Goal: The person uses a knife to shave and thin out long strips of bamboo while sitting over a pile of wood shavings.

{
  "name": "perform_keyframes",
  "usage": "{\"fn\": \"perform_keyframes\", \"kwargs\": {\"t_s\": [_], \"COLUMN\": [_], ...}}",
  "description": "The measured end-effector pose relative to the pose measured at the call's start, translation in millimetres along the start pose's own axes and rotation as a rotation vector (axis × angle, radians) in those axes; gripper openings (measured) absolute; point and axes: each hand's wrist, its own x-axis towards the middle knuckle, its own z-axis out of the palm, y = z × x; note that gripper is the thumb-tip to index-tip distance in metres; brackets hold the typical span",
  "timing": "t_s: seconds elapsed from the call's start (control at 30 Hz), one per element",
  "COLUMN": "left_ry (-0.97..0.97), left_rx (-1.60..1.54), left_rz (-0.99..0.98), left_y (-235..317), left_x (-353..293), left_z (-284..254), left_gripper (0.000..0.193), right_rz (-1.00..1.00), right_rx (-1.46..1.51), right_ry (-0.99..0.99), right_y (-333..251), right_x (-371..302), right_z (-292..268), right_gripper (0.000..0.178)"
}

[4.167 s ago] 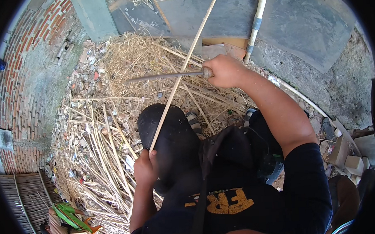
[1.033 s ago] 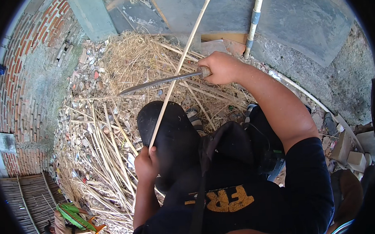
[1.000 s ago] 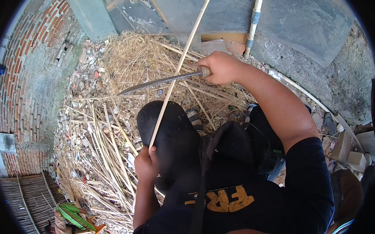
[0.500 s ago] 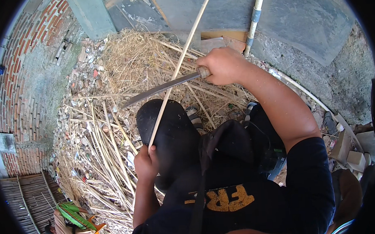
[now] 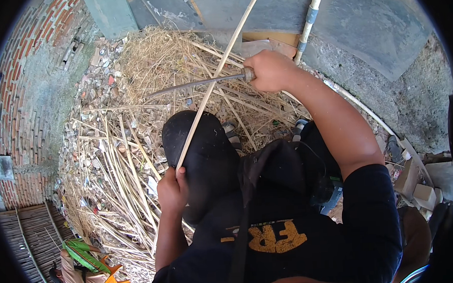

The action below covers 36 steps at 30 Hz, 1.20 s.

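My left hand is closed around the lower end of a long pale bamboo strip. The strip slants up and away to the right, passing over my dark-clothed left knee and on beyond the top of the view. In my right hand is a machete, gripped by its handle. Its narrow dark blade points left and crosses the strip about midway, touching or very close to it. The blade shows nearly edge-on.
Many cut bamboo strips lie on rubble to the left. Beyond my knees is a heap of dry shavings. A brick wall rises at left, a pale pipe stands ahead. A person sits at lower left on an orange seat.
The machete blade has moved farther from me along the strip and turned more edge-on. My left hand keeps its grip, shifted slightly left and nearer.
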Motion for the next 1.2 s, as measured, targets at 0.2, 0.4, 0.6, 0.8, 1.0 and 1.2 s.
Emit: {"fn": "perform_keyframes", "kwargs": {"t_s": [0.2,0.4,0.6,0.8,1.0,1.2], "left_ry": [0.008,-0.012,-0.013,-0.015,-0.005,-0.042], "left_rx": [0.002,-0.077,0.031,-0.002,-0.022,0.022], "left_rz": [-0.009,-0.034,-0.016,-0.008,-0.009,-0.012], "left_y": [-3,-2,0,-3,-1,-2], "left_x": [-3,-1,-1,0,1,1], "left_z": [-2,0,-5,-1,-2,-7], "left_gripper": [0.045,0.046,0.047,0.047,0.047,0.046], "right_rz": [0.015,0.045,0.013,-0.075,0.07,0.058], "right_rx": [-0.012,0.032,0.015,-0.058,0.06,0.024], "right_ry": [-0.012,-0.006,0.153,0.067,0.089,0.102], "right_y": [-20,-9,19,-31,16,4], "right_x": [-12,-4,1,-17,10,-1], "right_z": [-8,-10,5,-4,2,-3], "right_gripper": [0.024,0.024,0.023,0.02,0.022,0.024]}}
